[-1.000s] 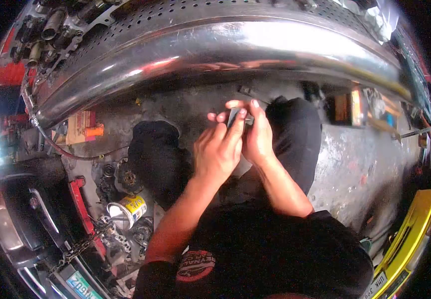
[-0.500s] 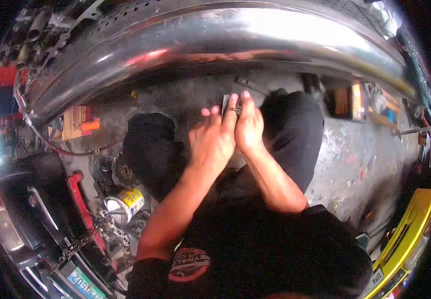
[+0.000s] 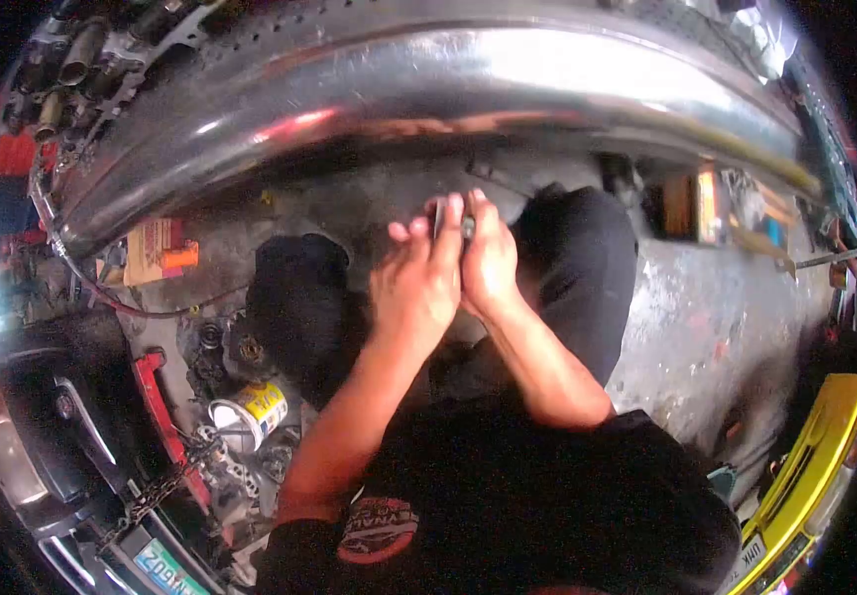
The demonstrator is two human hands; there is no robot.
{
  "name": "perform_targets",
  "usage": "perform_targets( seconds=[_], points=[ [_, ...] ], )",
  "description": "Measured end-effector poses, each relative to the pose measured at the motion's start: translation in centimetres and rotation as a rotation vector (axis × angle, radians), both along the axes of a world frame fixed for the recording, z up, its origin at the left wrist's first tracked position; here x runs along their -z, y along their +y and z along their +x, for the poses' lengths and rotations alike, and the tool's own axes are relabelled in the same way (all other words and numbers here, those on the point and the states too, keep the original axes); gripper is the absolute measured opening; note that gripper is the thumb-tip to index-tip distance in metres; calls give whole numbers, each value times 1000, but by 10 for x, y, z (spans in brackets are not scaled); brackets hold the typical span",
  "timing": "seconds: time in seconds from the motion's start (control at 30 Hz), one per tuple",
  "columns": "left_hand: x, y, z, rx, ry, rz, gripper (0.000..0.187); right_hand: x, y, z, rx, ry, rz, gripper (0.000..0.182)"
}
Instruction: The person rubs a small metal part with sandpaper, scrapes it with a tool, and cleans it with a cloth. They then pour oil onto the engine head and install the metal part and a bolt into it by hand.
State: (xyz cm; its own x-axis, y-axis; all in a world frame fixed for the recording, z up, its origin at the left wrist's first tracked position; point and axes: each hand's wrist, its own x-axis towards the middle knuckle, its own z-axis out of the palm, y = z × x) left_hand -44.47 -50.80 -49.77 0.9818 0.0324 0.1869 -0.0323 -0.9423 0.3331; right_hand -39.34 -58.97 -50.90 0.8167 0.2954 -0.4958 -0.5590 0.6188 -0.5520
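On the left, the bare left hand point(image 3: 413, 288) closes its fingers on a small grey metal piece point(image 3: 467, 228), partly hidden between the two hands. A firm fingertip grip here seems best, the palm loose enough not to tilt it. The bare right hand point(image 3: 491, 263), just beside, closes on the piece from the right; even pressure from both sides, with the wrists level, should stop it slipping. Working low between the knees, above the grey concrete floor point(image 3: 676, 297), looks sensible, since a drop would be short.

Counted from left to right: one black car bumper point(image 3: 27, 416) at the near left, one red metal bar point(image 3: 163, 407) beside it, one bright orange block-like object point(image 3: 182, 255) farther off, one white and yellow plastic tub point(image 3: 262, 405) lying tilted, two hands, one visible metal piece, one long shiny rounded metal panel point(image 3: 399, 84) across the far side, and one yellow car bumper point(image 3: 815, 446) at the near right. The dark greasy parts around the tub are too blurred to count.
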Motion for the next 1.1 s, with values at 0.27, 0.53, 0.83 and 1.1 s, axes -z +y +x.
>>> perform_targets(
  seconds=[0.27, 0.53, 0.83, 1.1],
  points=[
    [-24, 3, -58, -93, 70, -943, 35, 9, -10, -2, -108, 16, 456, 51],
    [-7, 2, -32, -119, 396, -1242, 40, 20, -6, -11, -175, 15, 404, 54],
    [-14, -8, -28, -110, 539, -1194, 45, 12, -8, -2, -87, 38, 380, 67],
    [-13, -10, -37, -139, 411, -1178, 53, 6, 0, -15, -64, -11, 210, 71]
  ],
)
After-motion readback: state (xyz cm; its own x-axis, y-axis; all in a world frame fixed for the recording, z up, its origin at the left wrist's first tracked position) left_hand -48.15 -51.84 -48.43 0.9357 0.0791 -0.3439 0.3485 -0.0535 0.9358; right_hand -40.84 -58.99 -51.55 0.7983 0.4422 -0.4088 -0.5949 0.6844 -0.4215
